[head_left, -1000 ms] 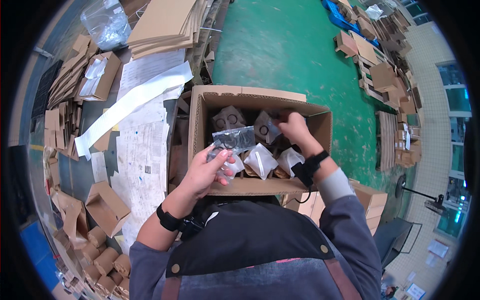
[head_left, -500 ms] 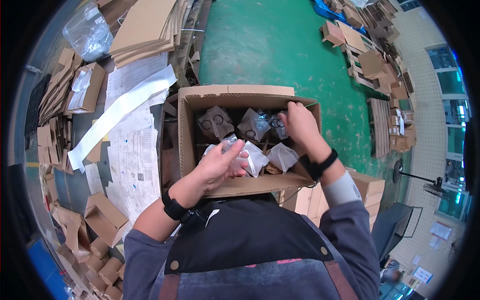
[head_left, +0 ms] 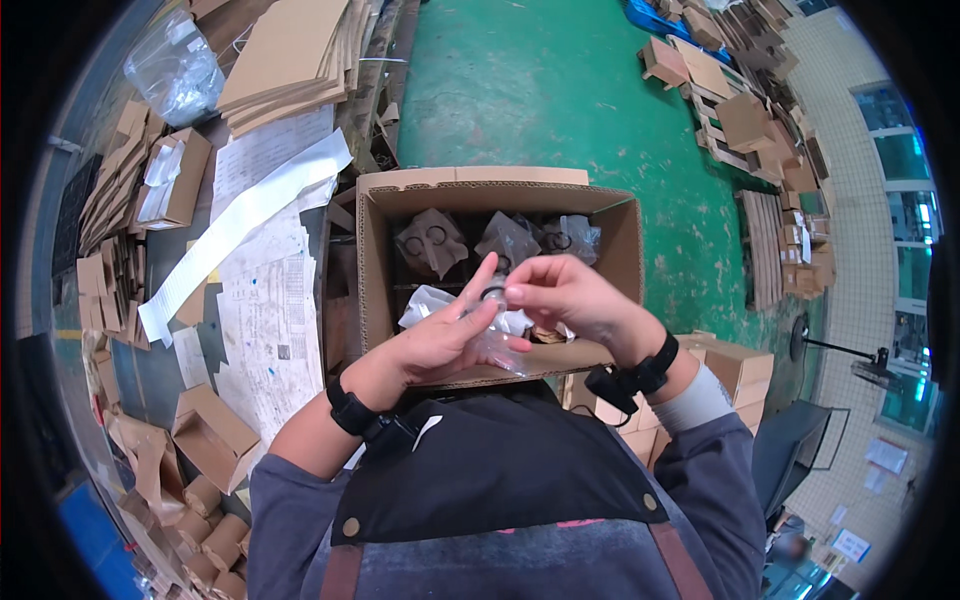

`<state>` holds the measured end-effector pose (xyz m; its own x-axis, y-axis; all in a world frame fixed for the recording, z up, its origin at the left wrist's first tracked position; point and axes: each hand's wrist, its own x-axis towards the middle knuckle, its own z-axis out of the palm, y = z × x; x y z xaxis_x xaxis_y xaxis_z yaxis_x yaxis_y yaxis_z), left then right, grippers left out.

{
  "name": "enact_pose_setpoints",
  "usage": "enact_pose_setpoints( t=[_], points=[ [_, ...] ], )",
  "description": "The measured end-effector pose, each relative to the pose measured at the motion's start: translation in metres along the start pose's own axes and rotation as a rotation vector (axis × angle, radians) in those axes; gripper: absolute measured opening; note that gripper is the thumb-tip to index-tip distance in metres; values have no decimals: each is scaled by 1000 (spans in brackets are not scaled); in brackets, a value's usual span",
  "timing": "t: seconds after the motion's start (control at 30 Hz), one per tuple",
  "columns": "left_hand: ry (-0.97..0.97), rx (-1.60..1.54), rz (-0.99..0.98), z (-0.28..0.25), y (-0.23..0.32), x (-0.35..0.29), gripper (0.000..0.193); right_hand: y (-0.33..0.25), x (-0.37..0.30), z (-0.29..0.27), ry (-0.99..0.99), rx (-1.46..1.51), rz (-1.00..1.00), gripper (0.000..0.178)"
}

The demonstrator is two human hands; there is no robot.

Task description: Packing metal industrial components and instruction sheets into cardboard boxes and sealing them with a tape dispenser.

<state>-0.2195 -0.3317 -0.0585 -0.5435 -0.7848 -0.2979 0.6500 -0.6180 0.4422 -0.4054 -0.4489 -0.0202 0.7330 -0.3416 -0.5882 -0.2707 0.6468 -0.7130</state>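
Note:
An open cardboard box (head_left: 620, 240) stands in front of me, holding several wrapped packets. Along its far side, clear bags with black rings lie on top of the packets: one bag (head_left: 432, 240) at left, another (head_left: 508, 235) in the middle and a third (head_left: 578, 237) at right. Over the near half, my left hand (head_left: 435, 345) is closed on a crinkled clear plastic bag (head_left: 505, 355). My right hand (head_left: 580, 297) pinches near a small dark ring (head_left: 493, 293) at the bag's upper part. White packets (head_left: 425, 302) below are partly covered by my hands.
At left, a worktable carries printed sheets (head_left: 265, 310), a long paper strip (head_left: 245, 235), stacked flat cardboard (head_left: 290, 65) and an open small carton (head_left: 212, 437). Closed cartons (head_left: 725, 370) stand right of the box. Pallets (head_left: 760, 250) and boxes line the far right of the green floor.
My right hand has moved from the box's far right corner back to my left hand. Both hands now meet at the clear bag, and the far right bag lies uncovered.

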Motion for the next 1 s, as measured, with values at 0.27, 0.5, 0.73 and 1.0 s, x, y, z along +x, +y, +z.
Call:
enact_pose_setpoints(
  t=[0.27, 0.5, 0.73, 1.0],
  points=[
    [256, 45, 29, -5, 1, 6, 60, 26, 13, -77, 252, -1466, 310, 29],
    [243, 488, 285, -4, -4, -4, 62, 6, 23, 14, -250, -363, 21, 28],
    [731, 458, 801, -7, 51, -128, 37, 45, 86, -44, -16, -1222, -17, 24],
    [2262, 765, 22, -185, -73, -436, 41, 25, 47, -10, 206, -1507, -188, 39]
  ],
)
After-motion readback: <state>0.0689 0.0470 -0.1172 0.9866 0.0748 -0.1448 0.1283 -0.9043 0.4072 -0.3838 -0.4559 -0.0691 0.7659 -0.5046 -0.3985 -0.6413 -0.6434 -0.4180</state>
